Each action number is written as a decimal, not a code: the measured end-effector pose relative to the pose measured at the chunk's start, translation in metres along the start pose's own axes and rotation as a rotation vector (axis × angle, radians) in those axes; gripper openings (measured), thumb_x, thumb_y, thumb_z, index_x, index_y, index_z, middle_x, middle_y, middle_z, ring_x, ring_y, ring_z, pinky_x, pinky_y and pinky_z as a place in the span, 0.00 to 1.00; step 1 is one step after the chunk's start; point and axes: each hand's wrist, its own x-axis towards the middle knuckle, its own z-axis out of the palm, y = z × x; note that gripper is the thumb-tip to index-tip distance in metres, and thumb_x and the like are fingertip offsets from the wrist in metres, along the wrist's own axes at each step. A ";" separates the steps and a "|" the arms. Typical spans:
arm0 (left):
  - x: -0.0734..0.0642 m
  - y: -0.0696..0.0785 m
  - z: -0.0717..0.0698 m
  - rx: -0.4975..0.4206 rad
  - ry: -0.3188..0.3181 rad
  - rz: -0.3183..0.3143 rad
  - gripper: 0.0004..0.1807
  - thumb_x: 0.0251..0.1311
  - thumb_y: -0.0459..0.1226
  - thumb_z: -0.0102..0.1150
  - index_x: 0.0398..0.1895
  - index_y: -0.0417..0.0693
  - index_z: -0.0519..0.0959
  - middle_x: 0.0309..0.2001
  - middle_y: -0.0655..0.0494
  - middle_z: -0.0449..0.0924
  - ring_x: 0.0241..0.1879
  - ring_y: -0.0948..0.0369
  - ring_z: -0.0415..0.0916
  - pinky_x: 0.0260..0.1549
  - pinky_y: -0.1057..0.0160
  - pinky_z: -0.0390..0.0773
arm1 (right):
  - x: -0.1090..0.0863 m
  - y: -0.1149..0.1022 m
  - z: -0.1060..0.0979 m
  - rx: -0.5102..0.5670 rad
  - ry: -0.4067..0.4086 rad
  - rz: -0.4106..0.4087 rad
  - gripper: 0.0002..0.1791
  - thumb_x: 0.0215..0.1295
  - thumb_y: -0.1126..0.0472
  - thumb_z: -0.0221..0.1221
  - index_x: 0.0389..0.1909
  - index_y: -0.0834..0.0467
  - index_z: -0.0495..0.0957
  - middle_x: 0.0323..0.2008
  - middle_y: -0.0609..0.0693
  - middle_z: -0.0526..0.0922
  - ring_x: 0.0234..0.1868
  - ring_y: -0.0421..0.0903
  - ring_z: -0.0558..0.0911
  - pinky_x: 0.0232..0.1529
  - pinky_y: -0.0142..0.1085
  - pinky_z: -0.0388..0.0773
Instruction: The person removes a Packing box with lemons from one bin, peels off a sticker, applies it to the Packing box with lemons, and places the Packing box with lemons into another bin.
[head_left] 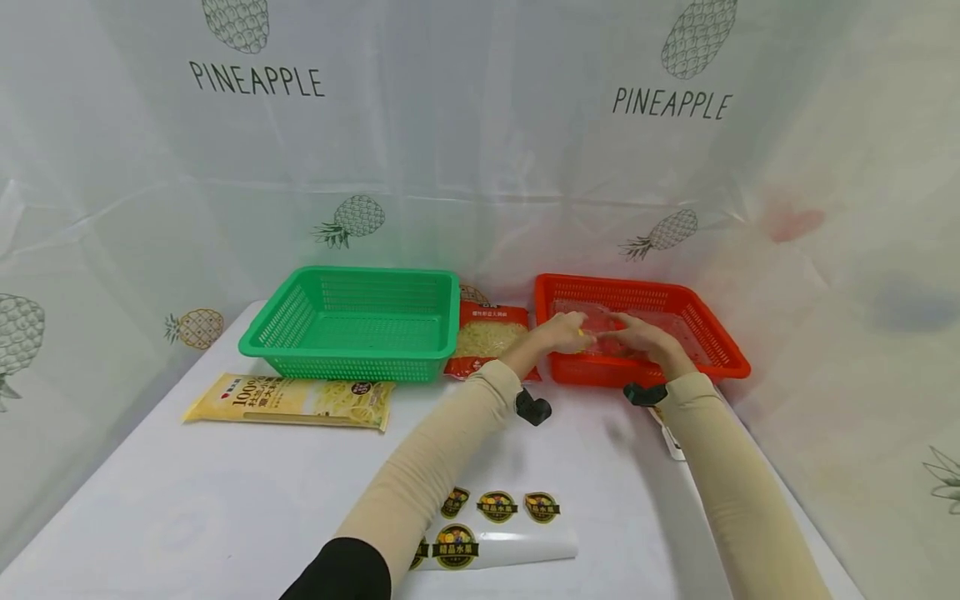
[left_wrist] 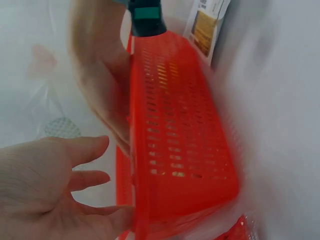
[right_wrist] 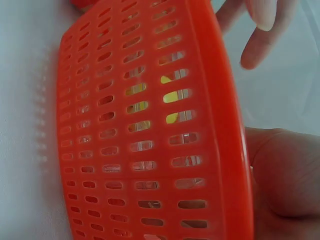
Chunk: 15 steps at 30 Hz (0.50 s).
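A red plastic basket (head_left: 723, 358) with slotted walls stands at the back right, holding clear plastic boxes (head_left: 667, 323). My left hand (head_left: 568, 332) is over its left part; in the left wrist view the fingers (left_wrist: 90, 150) are spread and loosely straight beside the rim, with nothing gripped. My right hand (head_left: 643, 335) reaches over the front rim with fingers extended toward the left hand. In the left wrist view its fingertips dip behind the rim and are hidden. Something yellow shows through the slots in the right wrist view; its kind cannot be told.
A green basket (head_left: 348, 367) stands at the back left, a yellow noodle packet (head_left: 292, 402) in front of it. Between the baskets lies a red noodle bag (head_left: 487, 337). A sticker sheet (head_left: 525, 546) is near the front. Partly behind the right forearm lies a white packet (head_left: 672, 446).
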 end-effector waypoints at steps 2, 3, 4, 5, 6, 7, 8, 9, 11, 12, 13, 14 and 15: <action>-0.001 0.001 0.002 -0.008 0.008 -0.010 0.32 0.71 0.47 0.51 0.74 0.47 0.60 0.72 0.52 0.65 0.72 0.54 0.59 0.69 0.52 0.66 | 0.001 0.000 -0.001 0.026 -0.004 0.013 0.42 0.75 0.51 0.50 0.79 0.52 0.37 0.77 0.66 0.40 0.67 0.65 0.62 0.70 0.58 0.63; -0.001 0.002 0.003 -0.006 0.012 -0.013 0.32 0.71 0.46 0.52 0.74 0.47 0.60 0.71 0.52 0.66 0.72 0.54 0.59 0.69 0.53 0.67 | 0.001 -0.001 -0.001 0.038 -0.001 0.020 0.41 0.75 0.52 0.50 0.79 0.51 0.37 0.77 0.66 0.43 0.66 0.64 0.63 0.68 0.57 0.65; -0.001 0.002 0.003 -0.003 0.016 -0.014 0.32 0.71 0.47 0.52 0.74 0.47 0.61 0.71 0.53 0.66 0.72 0.54 0.59 0.69 0.54 0.67 | 0.002 -0.001 -0.001 0.049 0.001 0.021 0.41 0.75 0.53 0.50 0.79 0.52 0.38 0.75 0.66 0.47 0.63 0.62 0.64 0.66 0.55 0.68; -0.001 0.002 0.004 -0.001 0.019 -0.016 0.32 0.70 0.47 0.52 0.74 0.47 0.61 0.71 0.53 0.66 0.72 0.54 0.59 0.69 0.54 0.67 | 0.002 0.000 -0.002 0.058 0.004 0.022 0.39 0.76 0.54 0.49 0.79 0.52 0.39 0.72 0.67 0.51 0.61 0.61 0.66 0.63 0.52 0.71; 0.000 0.002 0.005 0.005 0.021 -0.012 0.32 0.71 0.47 0.52 0.74 0.46 0.61 0.71 0.53 0.66 0.72 0.54 0.59 0.69 0.54 0.67 | 0.003 0.000 -0.002 0.068 0.006 0.021 0.38 0.76 0.55 0.48 0.79 0.53 0.39 0.68 0.67 0.56 0.58 0.59 0.68 0.58 0.48 0.74; 0.000 0.002 0.005 0.009 0.021 -0.013 0.32 0.71 0.47 0.52 0.73 0.46 0.61 0.71 0.53 0.67 0.72 0.55 0.59 0.69 0.54 0.67 | 0.003 0.000 -0.003 0.081 0.016 0.020 0.37 0.76 0.57 0.47 0.79 0.53 0.40 0.64 0.65 0.60 0.55 0.57 0.69 0.54 0.44 0.75; 0.000 0.002 0.006 0.015 0.021 -0.013 0.32 0.71 0.48 0.52 0.73 0.46 0.62 0.71 0.54 0.67 0.72 0.55 0.59 0.69 0.55 0.67 | 0.004 0.001 -0.003 0.087 0.022 0.017 0.36 0.76 0.58 0.47 0.79 0.54 0.41 0.60 0.63 0.63 0.52 0.55 0.71 0.50 0.40 0.76; 0.000 0.002 0.006 0.024 0.019 -0.012 0.32 0.71 0.48 0.51 0.73 0.46 0.62 0.70 0.54 0.67 0.72 0.55 0.60 0.69 0.55 0.67 | 0.005 0.001 -0.004 0.097 0.026 0.013 0.36 0.77 0.59 0.46 0.79 0.55 0.42 0.55 0.61 0.66 0.49 0.53 0.71 0.46 0.37 0.76; 0.000 0.002 0.007 0.036 0.015 -0.011 0.32 0.71 0.49 0.51 0.73 0.46 0.62 0.70 0.54 0.67 0.71 0.55 0.60 0.68 0.56 0.68 | 0.005 0.002 -0.004 0.115 0.026 0.003 0.35 0.77 0.61 0.45 0.79 0.55 0.42 0.48 0.58 0.68 0.43 0.51 0.73 0.40 0.34 0.75; 0.000 0.002 0.007 0.039 0.013 -0.010 0.32 0.71 0.49 0.51 0.73 0.46 0.62 0.70 0.54 0.68 0.71 0.55 0.60 0.68 0.56 0.68 | 0.005 0.002 -0.004 0.123 0.030 0.002 0.34 0.77 0.61 0.45 0.79 0.55 0.43 0.45 0.56 0.69 0.41 0.50 0.73 0.39 0.33 0.76; 0.000 0.002 0.007 0.043 0.011 -0.009 0.32 0.70 0.50 0.51 0.73 0.46 0.63 0.70 0.54 0.68 0.71 0.56 0.61 0.68 0.56 0.68 | 0.004 0.002 -0.004 0.134 0.035 0.001 0.34 0.77 0.62 0.45 0.79 0.54 0.44 0.43 0.55 0.70 0.40 0.49 0.74 0.38 0.33 0.76; 0.000 0.002 0.008 0.046 0.010 -0.008 0.33 0.70 0.50 0.52 0.73 0.46 0.63 0.69 0.54 0.68 0.70 0.56 0.61 0.68 0.56 0.68 | 0.004 0.003 -0.005 0.140 0.033 -0.003 0.34 0.77 0.62 0.45 0.79 0.53 0.44 0.41 0.55 0.71 0.39 0.49 0.73 0.38 0.33 0.76; 0.000 0.002 0.008 0.051 0.008 -0.007 0.33 0.70 0.50 0.52 0.73 0.46 0.63 0.69 0.53 0.69 0.70 0.56 0.62 0.68 0.56 0.68 | 0.003 0.003 -0.005 0.149 0.035 -0.005 0.34 0.77 0.62 0.45 0.79 0.53 0.44 0.40 0.55 0.71 0.39 0.49 0.73 0.39 0.34 0.76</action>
